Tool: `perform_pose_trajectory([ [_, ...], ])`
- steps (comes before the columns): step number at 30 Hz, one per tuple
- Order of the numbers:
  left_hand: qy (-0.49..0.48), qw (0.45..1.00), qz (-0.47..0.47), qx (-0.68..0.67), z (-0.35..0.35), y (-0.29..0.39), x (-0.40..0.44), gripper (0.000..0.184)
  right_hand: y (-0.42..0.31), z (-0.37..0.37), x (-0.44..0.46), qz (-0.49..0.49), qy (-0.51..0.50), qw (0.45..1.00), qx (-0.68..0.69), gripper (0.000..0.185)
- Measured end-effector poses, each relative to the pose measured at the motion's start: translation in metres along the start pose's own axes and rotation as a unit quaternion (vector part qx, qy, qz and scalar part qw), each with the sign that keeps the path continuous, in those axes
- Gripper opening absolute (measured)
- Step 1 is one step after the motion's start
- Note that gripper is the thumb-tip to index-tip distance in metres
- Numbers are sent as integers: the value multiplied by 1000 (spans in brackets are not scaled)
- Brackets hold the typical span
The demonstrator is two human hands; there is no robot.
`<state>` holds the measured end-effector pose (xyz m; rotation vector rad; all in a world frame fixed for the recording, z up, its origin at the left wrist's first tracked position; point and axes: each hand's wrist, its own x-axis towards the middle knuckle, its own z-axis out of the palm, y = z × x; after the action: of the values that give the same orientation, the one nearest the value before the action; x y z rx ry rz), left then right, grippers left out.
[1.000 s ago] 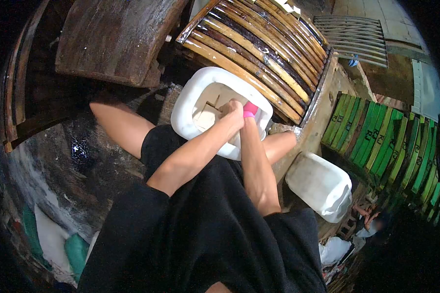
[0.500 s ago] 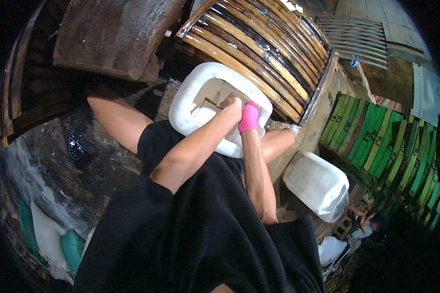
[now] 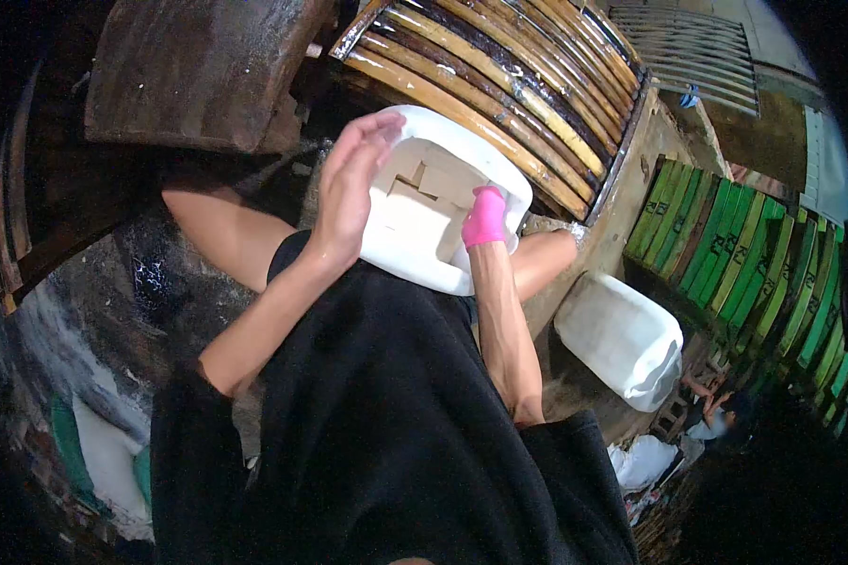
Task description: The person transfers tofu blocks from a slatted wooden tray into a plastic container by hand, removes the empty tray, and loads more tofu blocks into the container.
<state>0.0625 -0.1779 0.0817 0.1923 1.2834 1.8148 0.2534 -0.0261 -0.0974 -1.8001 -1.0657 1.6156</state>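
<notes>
A white plastic tub (image 3: 415, 273) with a thick rounded rim sits between the person's legs. Inside it lie pale cream pieces (image 3: 408, 218) with straight cut edges; their kind is unclear. My bare left hand (image 3: 350, 188) is over the tub's left rim, fingers stretched out and slightly blurred, holding nothing visible. At the tub's right inner side is my right hand (image 3: 485, 218), in a pink glove. Its fingers are curled closed, and whatever may be in them is hidden.
A rack of wet wooden slats (image 3: 499, 85) stands just beyond the tub. A dark wooden board (image 3: 198, 71) is at upper left. To the right are a white plastic container (image 3: 617, 334) and green wooden frames (image 3: 716, 254). Another person (image 3: 716, 414) is at far lower right.
My left hand has moved from inside the tub, beside the right hand, out to the left rim, and its fingers have spread. My gloved right hand stays at the tub's right side.
</notes>
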Motion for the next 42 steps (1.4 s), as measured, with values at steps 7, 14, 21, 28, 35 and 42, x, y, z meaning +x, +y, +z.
perform_pose_trajectory([
  [7,52,893,211,395,-4,-40,59,35,1,-5,10,51,-10,998,-46,35],
  [14,12,850,216,481,-1,-43,60,41,-7,-29,-14,74,-21,989,-125,41],
  [21,-29,783,195,589,1,-41,85,45,-47,47,-46,-279,-135,792,-526,42],
  [28,-23,802,222,554,-2,-45,91,41,-20,39,2,-265,-190,762,-560,43],
  [35,-36,805,185,563,9,-34,84,39,-162,5,-91,-182,-536,764,-310,38],
  [42,-15,767,171,618,22,-22,81,37,-345,39,184,-342,-2,848,-405,130],
])
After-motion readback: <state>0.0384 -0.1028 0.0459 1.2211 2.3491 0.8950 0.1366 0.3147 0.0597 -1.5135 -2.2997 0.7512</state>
